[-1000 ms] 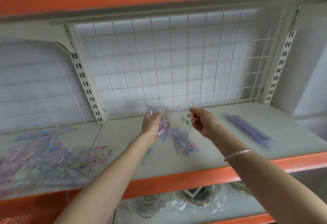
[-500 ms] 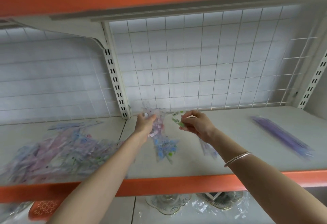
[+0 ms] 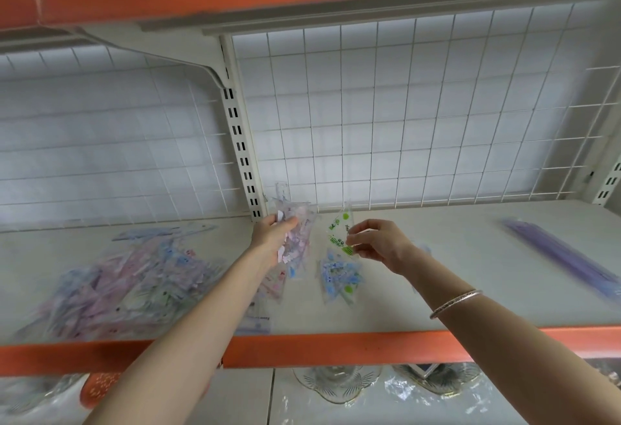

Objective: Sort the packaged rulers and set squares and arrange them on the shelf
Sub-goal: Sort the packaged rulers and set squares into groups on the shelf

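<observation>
My left hand (image 3: pixel 274 234) grips a bundle of clear packaged set squares (image 3: pixel 297 239) with pink and blue print, held upright above the shelf (image 3: pixel 437 290). My right hand (image 3: pixel 378 244) pinches one clear packet with green print (image 3: pixel 340 233) just right of the bundle. Below it, a small stack of blue and green packets (image 3: pixel 337 275) lies on the shelf. A big loose heap of mixed packets (image 3: pixel 124 283) covers the left part of the shelf. Purple packaged rulers (image 3: pixel 564 256) lie at the far right.
A white wire grid (image 3: pixel 403 115) backs the shelf, with a slotted upright post (image 3: pixel 240 142) in the middle. The orange front edge (image 3: pixel 336 347) runs below my arms. Glass dishes (image 3: pixel 336 384) in plastic sit on the lower shelf.
The view swung to the left. My right hand drew a green-printed packet away from the bundle in my left hand; a small stack now lies on the shelf below it.
</observation>
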Tool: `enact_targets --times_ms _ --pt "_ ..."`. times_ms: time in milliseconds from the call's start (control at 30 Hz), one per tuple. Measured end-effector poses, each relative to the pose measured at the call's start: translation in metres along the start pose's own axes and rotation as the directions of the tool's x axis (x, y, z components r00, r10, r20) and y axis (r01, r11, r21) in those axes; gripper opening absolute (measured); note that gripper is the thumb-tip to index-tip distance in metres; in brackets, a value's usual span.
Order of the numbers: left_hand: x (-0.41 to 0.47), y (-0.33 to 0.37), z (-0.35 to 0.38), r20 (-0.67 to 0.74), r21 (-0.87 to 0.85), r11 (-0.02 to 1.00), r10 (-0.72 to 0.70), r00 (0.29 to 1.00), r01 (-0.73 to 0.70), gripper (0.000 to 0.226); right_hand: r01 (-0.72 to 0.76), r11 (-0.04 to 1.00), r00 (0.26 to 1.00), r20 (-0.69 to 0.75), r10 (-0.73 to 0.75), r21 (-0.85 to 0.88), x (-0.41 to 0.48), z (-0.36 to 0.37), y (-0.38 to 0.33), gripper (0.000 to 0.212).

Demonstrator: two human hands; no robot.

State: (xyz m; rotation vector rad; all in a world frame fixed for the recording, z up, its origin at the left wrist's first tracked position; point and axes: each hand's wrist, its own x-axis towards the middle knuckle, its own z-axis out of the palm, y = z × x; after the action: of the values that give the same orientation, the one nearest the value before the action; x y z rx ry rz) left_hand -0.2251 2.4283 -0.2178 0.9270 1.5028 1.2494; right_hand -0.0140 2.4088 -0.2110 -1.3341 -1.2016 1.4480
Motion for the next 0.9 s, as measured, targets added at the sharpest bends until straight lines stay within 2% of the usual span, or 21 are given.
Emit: enact_targets --times_ms 67,100,133,267,400,567,700,900 --pt "-0.001 -0.001 -0.002 -0.012 0.007 1.000 0.021 1.000 -0.021 0.050 -0.012 1.000 1.000 0.017 0.012 0.004 -0.002 0.001 0.000 0.016" --pt "0.000 -0.003 -0.002 -0.017 0.017 0.999 0.039 0.999 -0.039 0.060 -0.016 1.000 1.000 0.022 0.016 0.007 -0.003 0.001 0.000 0.016" --pt "-0.002 -0.003 -0.001 -0.026 0.038 0.998 0.060 0.998 -0.059 0.061 -0.020 1.000 1.000 0.024 0.019 0.010 -0.004 0.002 0.000 0.016" --pt "-0.013 -0.002 0.002 -0.032 0.185 0.965 0.193 0.981 -0.184 0.015 -0.035 0.999 0.999 0.009 0.035 0.014 -0.006 0.003 0.003 0.012" --pt "-0.017 -0.005 0.006 -0.029 0.233 0.938 0.269 0.963 -0.255 0.014 -0.050 0.999 0.999 -0.019 0.050 0.005 -0.009 0.003 0.006 0.016" --pt "-0.020 -0.007 0.006 -0.007 0.212 0.940 0.276 0.961 -0.268 0.018 -0.057 0.998 0.998 -0.026 0.057 0.006 -0.014 -0.001 0.007 0.015" --pt "-0.023 -0.005 0.006 0.005 0.197 0.938 0.289 0.957 -0.284 0.009 -0.063 0.998 0.998 -0.001 0.063 -0.002 -0.018 -0.001 0.008 0.016" --pt "-0.025 -0.001 0.006 -0.007 0.189 0.932 0.314 0.949 -0.308 0.014 -0.080 0.997 0.997 -0.001 0.080 -0.012 -0.020 0.001 0.012 0.014"
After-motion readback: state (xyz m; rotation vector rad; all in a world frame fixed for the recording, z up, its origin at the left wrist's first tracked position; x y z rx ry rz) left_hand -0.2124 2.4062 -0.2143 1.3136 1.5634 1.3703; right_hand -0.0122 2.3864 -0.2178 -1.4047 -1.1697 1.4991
